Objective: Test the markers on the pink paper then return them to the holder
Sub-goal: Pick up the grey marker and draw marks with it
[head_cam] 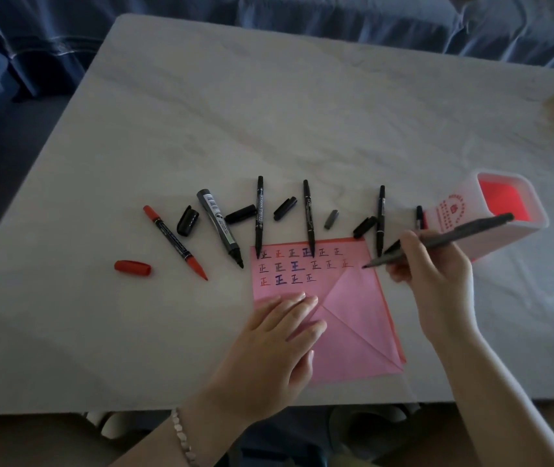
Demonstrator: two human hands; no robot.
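Right hand (437, 274) pinches a dark marker (471, 230) pen-style between thumb and fingers. Its tip is down at the right edge of the paper (353, 315), level with row 2 of the marks. The barrel slants up and right, crossing the front of the holder (450, 210).

Left hand (279, 335) lies flat on the paper's left side, fingers straight and pressed together. There's a bracelet (181, 439) on that wrist.

The paper sits close to the near edge of the tabletop (268, 112), right of middle, with a folded triangle flap on its right half. It carries 3 rows of small marks, 6, 6 and 4, in black, red and blue.

The holder, white outside and red inside, is near the right edge, just beyond the right hand.

Along the paper's far edge, running left across the middle of the tabletop, the other markers lie side by side:
- A red marker (174, 242) is furthest left, with a red cap (133, 267) beside it.
- Next comes a thick marker (220, 227).
- After it come 3 thin markers (259, 217), 2 of them with tips overlapping the paper's far edge.
- 1 short marker (419, 217) is touching the holder's left wall.

Between them lie 4 black caps (188, 220) and 1 grey cap (331, 219).
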